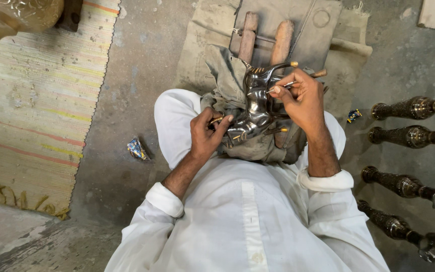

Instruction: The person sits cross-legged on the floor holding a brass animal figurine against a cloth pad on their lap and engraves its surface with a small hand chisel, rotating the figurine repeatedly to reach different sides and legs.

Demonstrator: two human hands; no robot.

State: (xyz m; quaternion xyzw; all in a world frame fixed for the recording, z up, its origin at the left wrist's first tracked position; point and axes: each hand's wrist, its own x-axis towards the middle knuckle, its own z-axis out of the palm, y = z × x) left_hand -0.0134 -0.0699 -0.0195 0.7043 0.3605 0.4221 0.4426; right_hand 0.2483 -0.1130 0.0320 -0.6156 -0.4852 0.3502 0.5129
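- Seen from above, seated on a concrete floor (127, 85), in white clothing, with a shiny metal animal figure (258, 108) cradled in the lap on a grey cloth (227, 75).
- Left hand (207, 133) clamped on the near left side of the figure, grip closed around it to steady it.
- Right hand (300, 98) pinched shut on a thin wooden-handled tool (298, 80), tip laid against the figure's upper body.
- Much of the figure's surface already bright and polished; how much fine work remained could not be told.
- Four ornate dark metal legs (409, 108) laid in a row at right, apparently worked already.
- Striped woven mat (31, 100) at left; crumpled wrapper (138, 149) on the floor between mat and knee.
- Two wooden handles (265, 40) resting on sacking beyond the figure.
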